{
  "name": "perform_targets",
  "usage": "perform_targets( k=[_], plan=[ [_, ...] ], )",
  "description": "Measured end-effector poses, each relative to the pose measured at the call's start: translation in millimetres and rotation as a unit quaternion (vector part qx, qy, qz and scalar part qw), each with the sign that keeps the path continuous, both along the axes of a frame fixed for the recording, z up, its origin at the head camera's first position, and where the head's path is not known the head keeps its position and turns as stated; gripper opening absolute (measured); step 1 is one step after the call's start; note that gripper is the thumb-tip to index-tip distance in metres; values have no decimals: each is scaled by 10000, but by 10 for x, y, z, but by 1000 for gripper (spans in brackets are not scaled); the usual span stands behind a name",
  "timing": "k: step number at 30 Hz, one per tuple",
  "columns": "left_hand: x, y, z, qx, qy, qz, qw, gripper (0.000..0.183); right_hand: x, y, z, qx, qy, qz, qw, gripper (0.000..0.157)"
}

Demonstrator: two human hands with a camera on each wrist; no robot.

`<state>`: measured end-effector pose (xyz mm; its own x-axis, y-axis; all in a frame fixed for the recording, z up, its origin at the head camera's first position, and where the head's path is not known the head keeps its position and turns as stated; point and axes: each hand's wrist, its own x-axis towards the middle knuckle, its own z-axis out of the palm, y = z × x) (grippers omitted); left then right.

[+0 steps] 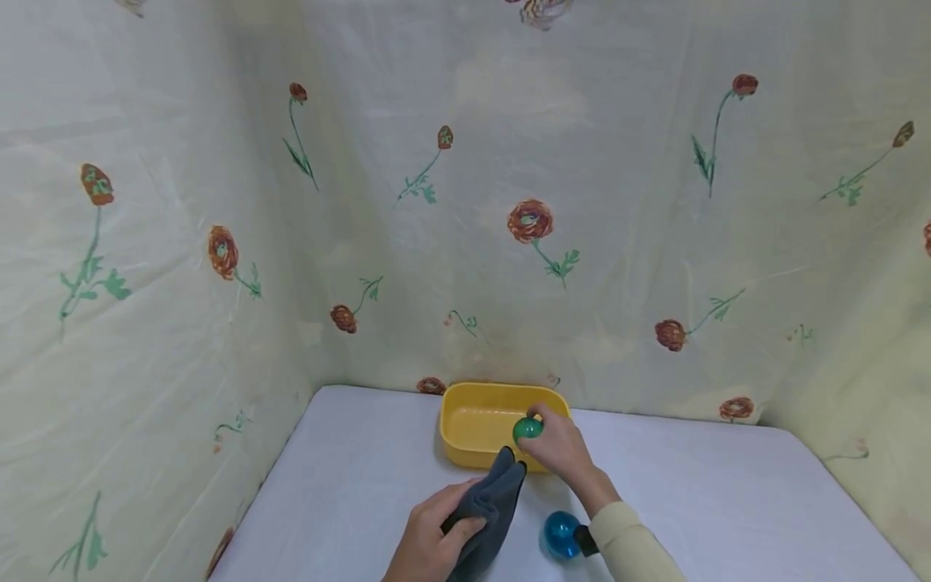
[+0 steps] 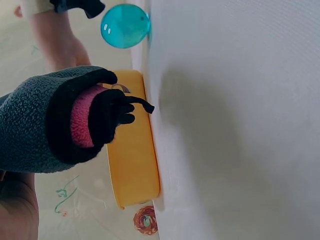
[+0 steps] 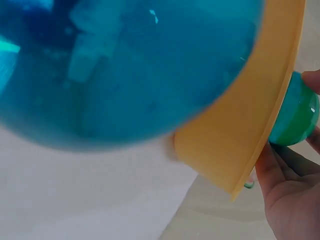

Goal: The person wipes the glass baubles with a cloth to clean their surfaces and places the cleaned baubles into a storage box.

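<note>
My left hand (image 1: 436,529) grips a dark grey fleece piece (image 1: 490,513) with black edging, folded over on itself. In the left wrist view this fleece piece (image 2: 35,120) shows a pink inner layer and a black strap at its end. My right hand (image 1: 560,449) holds a shiny green ball (image 1: 527,430) between fingers and thumb, at the near right rim of a yellow basin (image 1: 454,457). The right wrist view has the green ball (image 3: 295,110) just past the basin's edge (image 3: 235,125), with the right hand (image 3: 295,200) around it.
A transparent blue ball (image 1: 562,535) rests on the white-covered table (image 1: 364,485), close beside the right forearm; it fills much of the right wrist view. Behind the basin rises a flower-printed curtain (image 1: 407,242), which also encloses both sides.
</note>
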<state>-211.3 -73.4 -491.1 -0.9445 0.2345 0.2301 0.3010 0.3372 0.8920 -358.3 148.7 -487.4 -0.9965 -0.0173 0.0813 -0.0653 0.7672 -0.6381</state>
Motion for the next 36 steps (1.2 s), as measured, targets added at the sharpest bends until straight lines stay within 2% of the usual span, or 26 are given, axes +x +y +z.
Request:
perform_targets(
  k=[8,15,21,36],
  plan=[
    [-12,-13,-30,-69,-88,36,9999,42,-74,-8,-21,374,-279,94,9989,48],
    [-30,-26,-51,-43,-297,37,9995,41,-113,2,-31,403,-517,165,9977,50],
    [-36,-43,-55,-26,-278,14,9996,41,-146,13,-20,421,-841,206,9954,51],
    [-35,-33,-46,-5,-476,35,9989,38,-174,17,-53,512,-1042,227,9930,38]
  ],
)
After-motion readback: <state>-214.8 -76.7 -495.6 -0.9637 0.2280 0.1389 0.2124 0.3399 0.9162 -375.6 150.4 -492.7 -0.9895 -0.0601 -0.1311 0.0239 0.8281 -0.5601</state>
